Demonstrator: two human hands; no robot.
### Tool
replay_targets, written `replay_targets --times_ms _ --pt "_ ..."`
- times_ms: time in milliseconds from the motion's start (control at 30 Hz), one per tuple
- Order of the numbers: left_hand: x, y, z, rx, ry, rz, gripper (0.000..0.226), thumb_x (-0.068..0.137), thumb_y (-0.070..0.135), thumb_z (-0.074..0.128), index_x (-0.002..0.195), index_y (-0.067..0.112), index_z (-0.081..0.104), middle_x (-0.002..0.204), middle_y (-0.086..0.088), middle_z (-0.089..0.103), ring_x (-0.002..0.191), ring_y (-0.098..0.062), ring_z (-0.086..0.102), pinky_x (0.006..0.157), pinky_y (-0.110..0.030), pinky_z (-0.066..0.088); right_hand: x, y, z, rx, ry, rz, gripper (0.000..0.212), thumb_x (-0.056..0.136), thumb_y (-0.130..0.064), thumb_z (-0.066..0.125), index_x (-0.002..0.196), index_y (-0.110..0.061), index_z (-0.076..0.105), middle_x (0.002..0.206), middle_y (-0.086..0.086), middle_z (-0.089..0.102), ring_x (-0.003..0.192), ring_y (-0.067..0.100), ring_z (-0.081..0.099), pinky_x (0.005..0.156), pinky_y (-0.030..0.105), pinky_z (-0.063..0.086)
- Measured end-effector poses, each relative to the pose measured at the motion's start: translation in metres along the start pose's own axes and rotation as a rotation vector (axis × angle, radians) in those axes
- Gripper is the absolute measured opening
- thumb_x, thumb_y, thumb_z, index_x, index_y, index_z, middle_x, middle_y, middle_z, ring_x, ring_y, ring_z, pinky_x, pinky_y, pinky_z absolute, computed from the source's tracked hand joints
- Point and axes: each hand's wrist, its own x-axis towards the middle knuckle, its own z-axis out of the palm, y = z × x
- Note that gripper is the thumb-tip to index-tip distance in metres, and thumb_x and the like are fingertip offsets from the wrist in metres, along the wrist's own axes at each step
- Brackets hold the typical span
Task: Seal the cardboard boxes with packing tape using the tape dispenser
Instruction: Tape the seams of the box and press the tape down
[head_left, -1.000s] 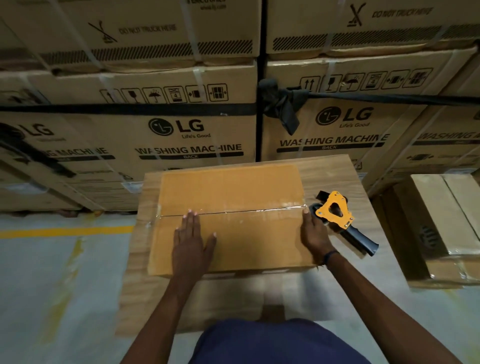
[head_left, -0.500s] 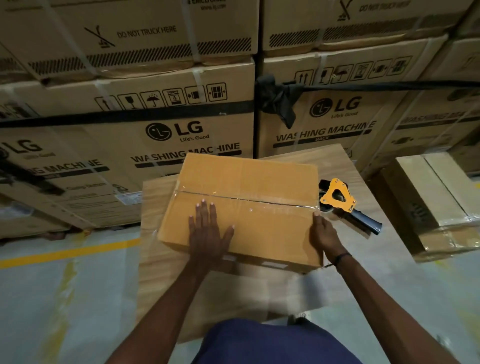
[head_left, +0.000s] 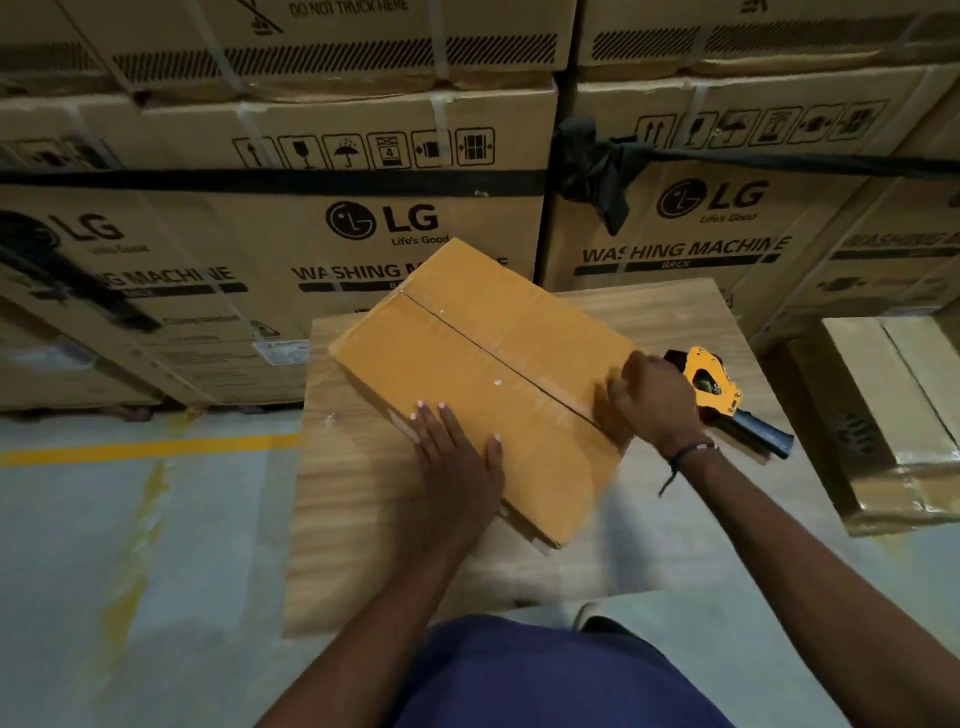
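A tan cardboard box (head_left: 467, 358) lies turned at an angle on a wooden table (head_left: 343, 519), with clear tape along its centre seam. My left hand (head_left: 452, 457) rests flat on the box's near left edge, fingers straight. My right hand (head_left: 654, 400) grips the box's right corner, fingers curled over the edge. The tape dispenser (head_left: 722, 400), orange frame with a dark handle, lies on the table just right of my right hand, not held.
Large washing-machine cartons (head_left: 363, 218) are stacked right behind the table. A taped cardboard box (head_left: 893, 415) stands on the floor to the right. A yellow line (head_left: 145, 449) runs across the grey floor at left.
The box has been rotated on the table, its left end swinging away from me. Both hands stayed on it, the right one moving to the corner.
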Motion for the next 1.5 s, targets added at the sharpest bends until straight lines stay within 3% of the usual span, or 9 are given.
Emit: replay_targets --times_ms 133,300,500,633,867,1033,1200,1367,1500 --pt "-0.039 0.015 0.01 0.034 -0.06 -0.007 0.09 0.101 0.065 0.021 0.163 0.004 -0.003 0.167 -0.02 -0.023 0.157 -0.039 -0.01 0.128 -0.051 0.008 0.072 0.009 0.003 0.113 -0.345 0.001 0.07 0.092 -0.045 0.072 0.15 -0.02 0.042 0.145 0.021 0.046 0.128 0.042 0.047 0.106 0.054 0.046" --pt "-0.038 0.02 0.013 -0.017 -0.097 -0.056 0.087 0.104 0.059 0.028 0.163 0.005 -0.005 0.164 -0.022 -0.03 0.155 -0.045 -0.009 0.127 -0.056 0.01 0.072 0.026 0.02 0.176 -0.398 0.033 0.075 0.092 -0.054 0.068 0.154 -0.032 0.032 0.134 0.021 0.055 0.12 0.044 0.054 0.102 0.056 0.048" --pt "0.002 0.001 0.003 -0.04 -0.143 0.128 0.081 0.106 0.056 0.035 0.165 0.011 0.002 0.169 -0.014 -0.021 0.156 -0.04 -0.011 0.126 -0.053 0.011 -0.006 0.064 0.031 0.165 -0.241 0.087 0.091 0.089 -0.074 0.043 0.162 -0.023 0.027 0.14 0.025 0.046 0.127 0.045 0.044 0.103 0.053 0.042" --pt "0.042 0.015 -0.003 0.035 -0.221 0.206 0.078 0.107 0.054 0.035 0.165 0.013 0.004 0.171 -0.013 -0.013 0.157 -0.042 -0.001 0.125 -0.054 0.018 -0.017 0.077 0.034 0.179 -0.163 0.131 0.089 0.094 -0.068 0.046 0.163 -0.014 0.025 0.146 0.028 0.043 0.129 0.049 0.042 0.106 0.057 0.04" --pt "0.101 0.038 -0.021 0.166 -0.333 0.289 0.076 0.109 0.052 0.028 0.164 0.012 -0.006 0.169 -0.015 -0.02 0.157 -0.041 -0.006 0.127 -0.049 0.002 0.016 0.082 0.031 0.224 -0.249 0.135 0.087 0.1 -0.059 0.053 0.165 -0.015 0.015 0.155 0.025 0.038 0.135 0.047 0.045 0.11 0.058 0.043" --pt "0.097 0.053 -0.012 0.169 -0.162 0.25 0.068 0.102 0.035 0.049 0.16 0.008 0.025 0.17 -0.02 0.004 0.156 -0.045 0.002 0.125 -0.056 0.01 0.001 0.103 0.009 0.508 -0.206 0.126 0.066 0.106 -0.037 0.055 0.161 -0.013 0.029 0.147 0.016 0.053 0.128 0.031 0.053 0.106 0.042 0.043" --pt "0.078 0.109 0.0 -0.116 -0.103 0.397 0.052 0.085 0.013 0.057 0.137 0.012 0.056 0.141 -0.011 0.051 0.129 -0.033 0.051 0.106 -0.046 0.045 -0.005 0.167 0.008 0.488 0.0 0.298 0.047 0.105 -0.025 0.055 0.146 -0.002 0.048 0.135 0.024 0.063 0.122 0.043 0.061 0.099 0.048 0.049" --pt "0.054 0.162 0.009 -0.36 -0.097 0.296 0.041 0.085 0.008 0.058 0.123 0.02 0.062 0.113 -0.002 0.06 0.098 -0.02 0.061 0.077 -0.027 0.043 0.006 0.224 0.008 0.335 -0.124 0.31 0.052 0.096 -0.024 0.071 0.138 0.002 0.055 0.128 0.028 0.065 0.118 0.046 0.061 0.096 0.049 0.048" --pt "0.036 0.172 0.026 -0.377 -0.014 0.27 0.038 0.08 0.024 0.048 0.116 0.022 0.062 0.104 0.003 0.056 0.091 -0.023 0.059 0.078 -0.033 0.047 0.024 0.254 0.02 0.185 -0.305 0.277 0.065 0.091 -0.027 0.077 0.143 0.001 0.049 0.131 0.029 0.06 0.122 0.046 0.057 0.096 0.047 0.047"
